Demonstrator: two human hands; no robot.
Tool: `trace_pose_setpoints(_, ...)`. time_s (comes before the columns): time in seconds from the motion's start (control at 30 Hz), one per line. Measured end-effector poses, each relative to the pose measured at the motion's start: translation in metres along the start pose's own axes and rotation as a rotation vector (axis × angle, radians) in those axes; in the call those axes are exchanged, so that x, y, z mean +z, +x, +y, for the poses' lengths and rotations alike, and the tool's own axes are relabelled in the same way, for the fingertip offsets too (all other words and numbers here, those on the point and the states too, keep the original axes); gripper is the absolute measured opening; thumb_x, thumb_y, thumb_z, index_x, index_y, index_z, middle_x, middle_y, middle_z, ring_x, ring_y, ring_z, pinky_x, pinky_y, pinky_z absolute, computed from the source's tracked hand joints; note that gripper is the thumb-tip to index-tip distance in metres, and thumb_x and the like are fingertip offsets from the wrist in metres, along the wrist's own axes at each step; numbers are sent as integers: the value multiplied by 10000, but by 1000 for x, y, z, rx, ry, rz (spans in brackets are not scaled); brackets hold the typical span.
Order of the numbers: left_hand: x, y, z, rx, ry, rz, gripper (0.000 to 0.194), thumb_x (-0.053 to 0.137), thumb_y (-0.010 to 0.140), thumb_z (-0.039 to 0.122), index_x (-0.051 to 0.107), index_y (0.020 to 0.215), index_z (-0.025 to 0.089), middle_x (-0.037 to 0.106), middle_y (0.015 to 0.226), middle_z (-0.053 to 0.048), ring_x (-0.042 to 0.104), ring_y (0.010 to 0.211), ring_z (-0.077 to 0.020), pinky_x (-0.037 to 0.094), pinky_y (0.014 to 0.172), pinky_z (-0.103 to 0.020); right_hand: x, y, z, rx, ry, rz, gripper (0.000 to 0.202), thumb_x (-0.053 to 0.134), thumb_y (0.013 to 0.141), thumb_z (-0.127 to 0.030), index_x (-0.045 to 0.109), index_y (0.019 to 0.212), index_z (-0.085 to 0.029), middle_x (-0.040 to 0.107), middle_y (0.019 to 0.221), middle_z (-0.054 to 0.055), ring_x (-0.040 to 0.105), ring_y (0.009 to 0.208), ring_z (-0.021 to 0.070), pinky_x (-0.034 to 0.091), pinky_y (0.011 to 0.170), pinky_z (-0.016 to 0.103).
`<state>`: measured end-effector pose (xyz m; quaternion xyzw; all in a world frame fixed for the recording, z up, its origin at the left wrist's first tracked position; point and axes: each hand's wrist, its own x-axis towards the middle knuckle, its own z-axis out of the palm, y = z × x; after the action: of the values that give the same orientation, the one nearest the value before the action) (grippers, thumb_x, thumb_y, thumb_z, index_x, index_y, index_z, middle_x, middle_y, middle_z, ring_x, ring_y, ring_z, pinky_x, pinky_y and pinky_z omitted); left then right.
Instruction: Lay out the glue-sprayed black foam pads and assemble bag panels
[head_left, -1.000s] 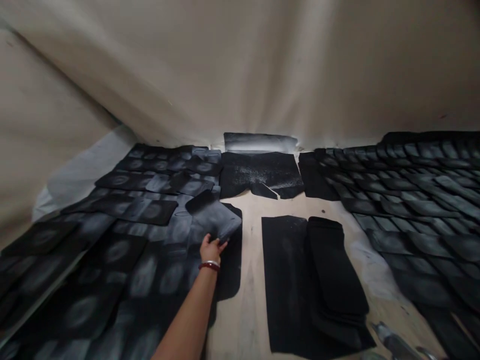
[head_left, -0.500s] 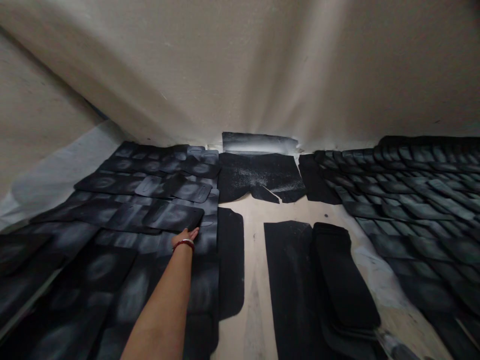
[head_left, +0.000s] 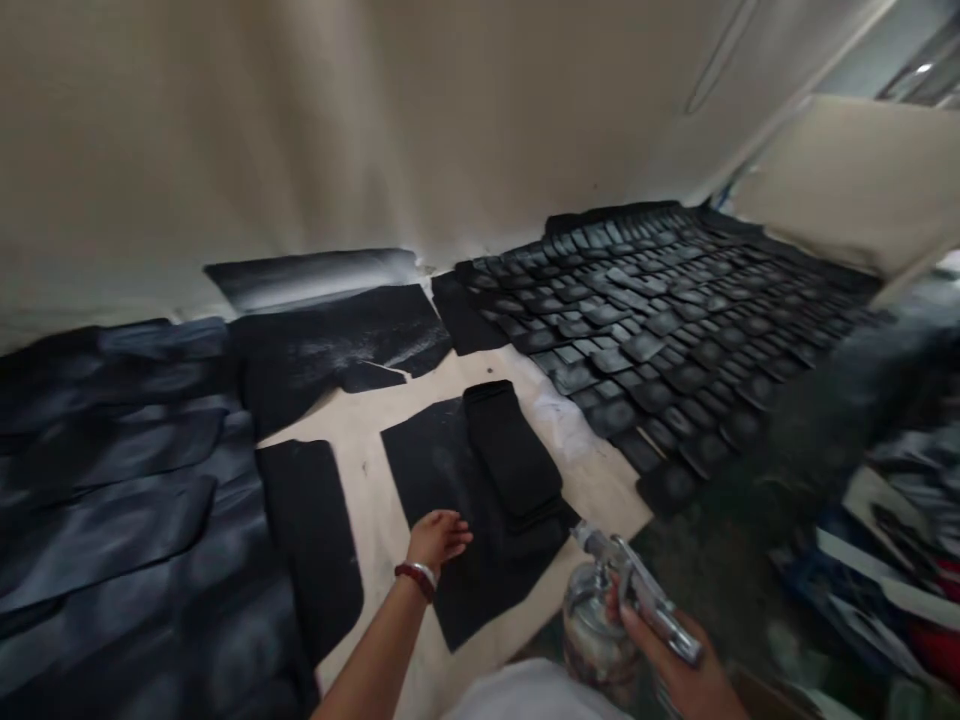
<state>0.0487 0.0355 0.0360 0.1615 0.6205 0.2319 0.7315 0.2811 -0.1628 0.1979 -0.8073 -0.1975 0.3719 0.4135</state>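
My left hand (head_left: 439, 537), with a red bracelet and a silvery bangle at the wrist, hovers over a black sheet (head_left: 480, 590) on the pale board. Its fingers are slightly bent and apart, with nothing in them. Just beyond it lies a stack of black rounded pieces (head_left: 514, 450) on the same sheet. My right hand (head_left: 667, 640) grips a metal spray gun (head_left: 652, 595) whose stained cup hangs below. The gun's nozzle points forward and left, close to the near end of the stack.
Overlapping black pieces with whitish spray marks (head_left: 150, 530) cover the left side. Many more lie in rows (head_left: 637, 330) to the right. A torn black sheet (head_left: 337, 340) lies at the back, below a beige wall (head_left: 450, 120). Blurred clutter (head_left: 892, 560) stands at the far right.
The view has swung right. My left hand has left the edge of a black piece in the left rows and come over the middle sheet. My right hand and more of the spray gun now show.
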Motion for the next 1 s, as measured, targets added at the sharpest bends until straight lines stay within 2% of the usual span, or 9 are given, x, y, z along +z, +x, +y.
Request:
trace_pose_setpoints(0.07,52,1,-15,-1,130,-54,140,581,780,262,514,809,142,660,681,-66,656,540,-170,489,470,-235,-8,8,8,35,98,-7,438,693,637,-559,700,872,-190,713,861,79,643,896,299,510,839,401)
trace_pose_setpoints(0.13,91,3,-23,4,281,-54,190,572,790,325,502,789,148,657,657,-70,646,509,-173,482,454,-244,-16,13,13,55,145,-46,383,695,674,-494,694,879,-170,716,862,79,649,875,274,512,831,369)
trace_pose_setpoints(0.2,115,6,-27,-5,412,-33,237,573,787,376,493,777,152,656,628,-80,636,480,-180,471,434,-248,-24,15,17,76,147,-56,380,698,688,-463,686,926,-167,714,901,77,648,886,260,511,835,348)
trace_pose_setpoints(0.27,128,8,-29,-16,477,-17,243,578,784,380,482,767,158,652,600,-82,631,466,-186,460,419,-245,-30,16,21,93,154,-53,400,702,691,-447,674,975,-167,711,933,78,644,902,256,515,827,336)
trace_pose_setpoints(0.43,134,6,-31,-15,484,9,181,540,817,300,450,731,168,641,586,-61,627,465,-168,452,423,-228,-35,22,21,45,232,-103,376,689,714,-415,665,998,-169,701,992,76,646,882,228,516,794,294)
trace_pose_setpoints(0.6,134,2,-31,-7,458,21,180,530,825,293,448,719,173,639,587,-39,619,463,-144,444,434,-213,-39,33,9,-8,200,-87,349,676,724,-422,670,961,-167,704,927,59,641,867,226,516,748,272)
trace_pose_setpoints(0.73,132,4,-33,-3,433,22,200,550,811,310,454,705,171,641,578,-45,616,456,-146,433,427,-210,-44,38,4,-32,151,-109,347,651,753,-419,652,996,-172,693,968,69,623,943,241,498,818,298)
trace_pose_setpoints(1.0,124,12,-38,22,389,-8,212,552,801,315,442,688,173,643,579,-58,619,451,-155,407,390,-197,-41,32,13,66,62,-140,422,653,754,-417,603,1093,-171,658,1098,96,578,1050,266,451,922,372)
